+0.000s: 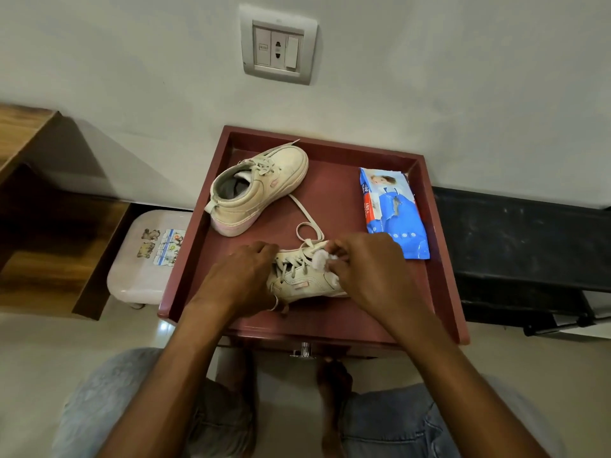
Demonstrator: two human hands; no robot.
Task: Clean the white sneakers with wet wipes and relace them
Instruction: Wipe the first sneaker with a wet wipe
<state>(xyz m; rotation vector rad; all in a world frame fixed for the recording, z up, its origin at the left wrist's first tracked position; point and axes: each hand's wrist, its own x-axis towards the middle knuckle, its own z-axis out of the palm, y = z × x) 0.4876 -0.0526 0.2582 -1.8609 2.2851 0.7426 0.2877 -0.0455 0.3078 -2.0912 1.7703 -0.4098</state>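
Note:
Two off-white sneakers lie on a maroon table (436, 259). The far sneaker (261, 190) rests on its side at the back left, laces in place. The near sneaker (304, 280) lies between my hands, and one loose lace (305, 214) trails from it toward the far shoe. My left hand (244, 276) grips the near sneaker's heel end. My right hand (367, 269) pinches a crumpled white wet wipe (320, 259) against the shoe's toe end, hiding the toe.
A blue wet-wipe pack (395, 213) lies at the table's right side. A white plastic stool (145, 259) stands left of the table, wooden shelving (49, 226) farther left. A black bench (522, 242) runs on the right. The wall with a socket plate (279, 46) is behind.

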